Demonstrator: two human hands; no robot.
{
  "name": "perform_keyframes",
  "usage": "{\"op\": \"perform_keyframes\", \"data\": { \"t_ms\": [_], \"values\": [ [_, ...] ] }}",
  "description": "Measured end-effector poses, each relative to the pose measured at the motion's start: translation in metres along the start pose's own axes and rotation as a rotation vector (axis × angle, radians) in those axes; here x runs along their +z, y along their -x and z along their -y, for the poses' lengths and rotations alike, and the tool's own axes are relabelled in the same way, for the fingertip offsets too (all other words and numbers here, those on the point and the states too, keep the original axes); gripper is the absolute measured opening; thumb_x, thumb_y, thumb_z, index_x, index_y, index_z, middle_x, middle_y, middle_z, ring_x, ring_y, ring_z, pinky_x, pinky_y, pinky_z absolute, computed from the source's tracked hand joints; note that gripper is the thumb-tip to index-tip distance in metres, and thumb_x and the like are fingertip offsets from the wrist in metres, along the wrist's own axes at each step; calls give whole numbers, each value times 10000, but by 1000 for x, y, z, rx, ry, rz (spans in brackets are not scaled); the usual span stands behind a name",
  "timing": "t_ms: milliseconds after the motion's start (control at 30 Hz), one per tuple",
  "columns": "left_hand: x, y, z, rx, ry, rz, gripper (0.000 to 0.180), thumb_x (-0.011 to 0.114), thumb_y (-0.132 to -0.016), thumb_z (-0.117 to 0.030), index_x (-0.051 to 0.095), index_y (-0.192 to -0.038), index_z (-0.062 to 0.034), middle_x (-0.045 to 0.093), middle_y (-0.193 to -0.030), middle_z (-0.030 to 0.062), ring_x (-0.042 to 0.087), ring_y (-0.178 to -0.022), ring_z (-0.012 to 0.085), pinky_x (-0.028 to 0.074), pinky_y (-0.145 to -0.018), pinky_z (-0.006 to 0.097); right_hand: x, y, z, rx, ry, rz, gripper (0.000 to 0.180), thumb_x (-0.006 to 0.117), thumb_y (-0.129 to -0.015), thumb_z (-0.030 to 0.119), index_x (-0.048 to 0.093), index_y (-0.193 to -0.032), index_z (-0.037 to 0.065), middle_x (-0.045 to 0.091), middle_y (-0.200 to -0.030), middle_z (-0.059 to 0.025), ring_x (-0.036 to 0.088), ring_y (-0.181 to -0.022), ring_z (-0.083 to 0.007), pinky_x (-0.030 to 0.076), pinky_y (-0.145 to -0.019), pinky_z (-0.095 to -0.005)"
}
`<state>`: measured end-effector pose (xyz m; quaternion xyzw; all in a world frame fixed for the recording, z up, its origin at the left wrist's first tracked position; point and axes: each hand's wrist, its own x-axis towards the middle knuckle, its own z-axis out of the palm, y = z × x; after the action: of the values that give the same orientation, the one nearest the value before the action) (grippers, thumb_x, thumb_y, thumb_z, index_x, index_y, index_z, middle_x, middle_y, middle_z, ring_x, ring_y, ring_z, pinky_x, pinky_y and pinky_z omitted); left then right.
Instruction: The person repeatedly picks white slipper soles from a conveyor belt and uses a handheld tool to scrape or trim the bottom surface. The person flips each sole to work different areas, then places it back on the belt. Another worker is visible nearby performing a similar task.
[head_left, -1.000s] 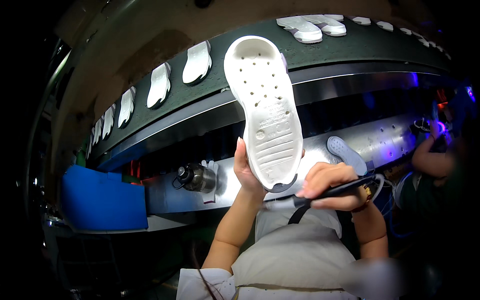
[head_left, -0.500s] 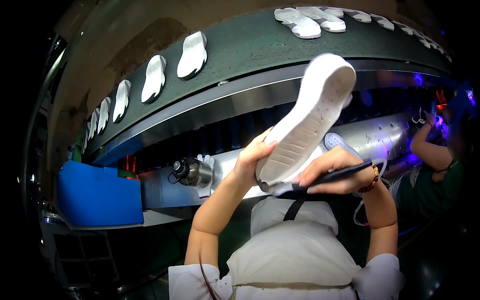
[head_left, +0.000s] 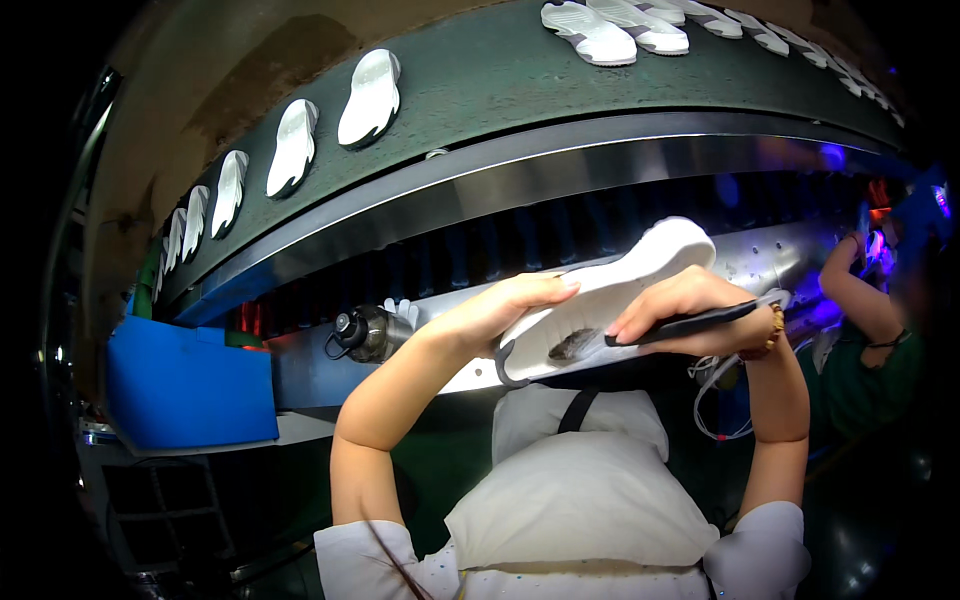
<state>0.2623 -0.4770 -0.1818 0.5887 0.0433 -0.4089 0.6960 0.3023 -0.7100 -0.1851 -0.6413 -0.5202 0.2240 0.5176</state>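
Observation:
My left hand (head_left: 510, 305) is closed on the edge of a white shoe sole (head_left: 640, 272), which sits tilted in front of my body, its near end edged in dark grey. In my right hand (head_left: 685, 310) is a brush (head_left: 690, 325) with a long black handle, pinched between thumb and fingers. Its dark, wet-looking bristles rest against the hollow inner face of the sole near the dark-edged end. My right fingers cover part of the sole.
Several white soles (head_left: 292, 148) lie spaced along a green conveyor belt (head_left: 480, 95) behind a metal rail (head_left: 480, 180). A dark-capped bottle (head_left: 370, 334) stands on the metal ledge beside a blue panel (head_left: 190, 385). At right are a white cable (head_left: 703, 410) and another person's arm (head_left: 855, 300).
The sole has been lowered and tipped so its inner face shows instead of its ridged side. The brush has moved from the sole's near tip onto that inner face. Belt soles have shifted slightly left.

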Motion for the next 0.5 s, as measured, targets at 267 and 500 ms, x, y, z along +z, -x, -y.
{"op": "perform_keyframes", "data": {
  "t_ms": [267,500],
  "values": [
    [-10,2,14,-75,-49,-71,512,502,-810,-404,460,-1154,-28,517,-1060,132,547,-869,154,468,-651,248,-9,9,-5,39,97,26,166,642,-674,-14,607,-834,9,624,-896,-125,604,-861,-227,480,-754,-318],
    [-13,7,19,-43,44,-174,535,568,-766,-374,487,-1129,10,549,-1034,142,550,-895,175,442,-760,261,-7,33,-17,176,93,33,178,640,-682,21,607,-856,35,624,-875,-91,592,-852,-215,456,-758,-289]
  ]
}}
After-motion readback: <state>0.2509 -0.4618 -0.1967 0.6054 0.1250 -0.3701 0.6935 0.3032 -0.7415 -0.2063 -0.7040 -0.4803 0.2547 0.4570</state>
